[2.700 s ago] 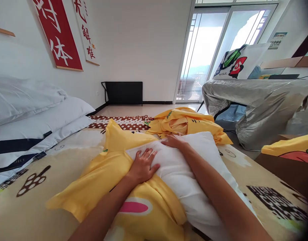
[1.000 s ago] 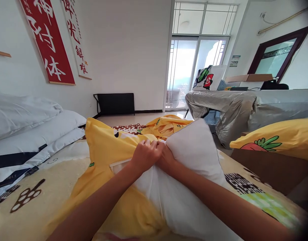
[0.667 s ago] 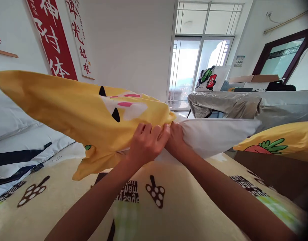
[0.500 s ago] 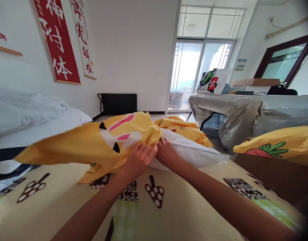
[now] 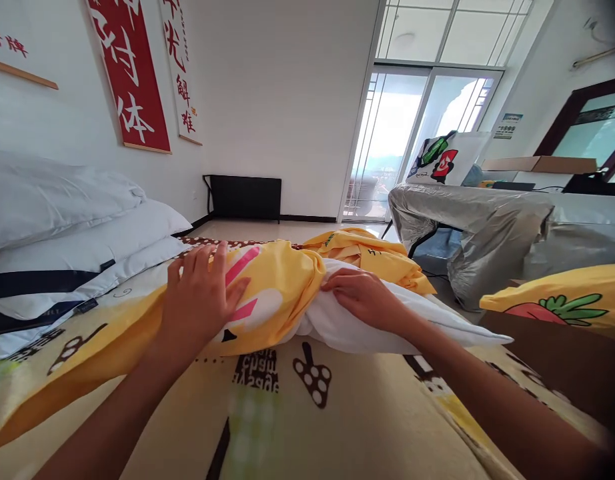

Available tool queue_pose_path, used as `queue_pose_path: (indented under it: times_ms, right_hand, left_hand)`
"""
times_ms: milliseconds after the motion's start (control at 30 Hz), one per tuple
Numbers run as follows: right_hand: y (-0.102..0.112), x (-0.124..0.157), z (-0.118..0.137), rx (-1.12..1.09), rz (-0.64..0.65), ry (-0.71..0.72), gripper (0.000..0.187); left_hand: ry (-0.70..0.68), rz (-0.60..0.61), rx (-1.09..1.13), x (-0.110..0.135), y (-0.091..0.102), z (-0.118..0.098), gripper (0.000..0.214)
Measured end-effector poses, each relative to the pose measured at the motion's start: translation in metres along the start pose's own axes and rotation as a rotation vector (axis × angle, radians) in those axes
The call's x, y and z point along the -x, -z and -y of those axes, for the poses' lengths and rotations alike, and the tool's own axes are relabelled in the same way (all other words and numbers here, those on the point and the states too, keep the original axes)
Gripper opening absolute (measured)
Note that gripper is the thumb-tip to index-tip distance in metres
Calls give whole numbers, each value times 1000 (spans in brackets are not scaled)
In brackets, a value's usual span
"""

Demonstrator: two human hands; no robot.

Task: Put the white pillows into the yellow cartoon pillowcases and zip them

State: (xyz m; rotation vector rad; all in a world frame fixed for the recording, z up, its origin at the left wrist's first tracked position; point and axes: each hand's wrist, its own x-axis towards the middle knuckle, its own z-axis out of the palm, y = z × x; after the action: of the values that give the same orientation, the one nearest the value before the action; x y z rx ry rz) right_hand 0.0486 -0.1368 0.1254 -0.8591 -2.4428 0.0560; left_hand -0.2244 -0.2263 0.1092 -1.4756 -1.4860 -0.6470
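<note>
A white pillow (image 5: 387, 327) lies on the bed, its left end inside a yellow pillowcase (image 5: 277, 287) printed with a pink and white rabbit. My left hand (image 5: 200, 297) rests flat on the pillowcase, fingers spread. My right hand (image 5: 360, 297) presses on the bare white part of the pillow right at the pillowcase's mouth, fingers together and partly curled.
White pillows and a folded duvet (image 5: 72, 247) are stacked at the left. More yellow cloth (image 5: 372, 257) is heaped behind the pillow. At the right are a silver-wrapped piece of furniture (image 5: 487, 220) and a brown box (image 5: 552, 353) holding a carrot-print pillow (image 5: 562, 307). The patterned bedspread (image 5: 297, 413) lies in front.
The pillow and case, lifted and shaken in both hands, now lie back on the bed. My left hand let go and lies spread on the case; my right rests on the pillow.
</note>
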Motion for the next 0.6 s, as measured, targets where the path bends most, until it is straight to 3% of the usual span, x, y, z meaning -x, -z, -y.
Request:
queue_pose_path:
  times_ms: [67,133,233,300,400,500,600]
  right_hand:
    - [-3,-17,7,-47,-93,-156,21]
    - [-7,-38,18,-39,-201,-224,18]
    - [-16,-70,35,-31,-286,-89,26]
    - [-23,-88,41,-67,-204,82,31]
    - [-36,-102,40,-191,97,239,28]
    - [-49,-101,30,-261,338,203,37]
    - [-59,-92,17,-229,365,148,50]
  left_hand:
    - [17,77,-40,9,-12,4,53]
    - [-26,67,-55,24,-19,1,45]
    - [-115,-75,-8,48,-15,-4,33]
    - [-167,-135,61,61,-6,-4,29]
    - [-196,-142,150,75,6,-3,24]
    - [-187,-110,186,85,14,-3,19]
    - [-219,-82,191,96,17,-8,13]
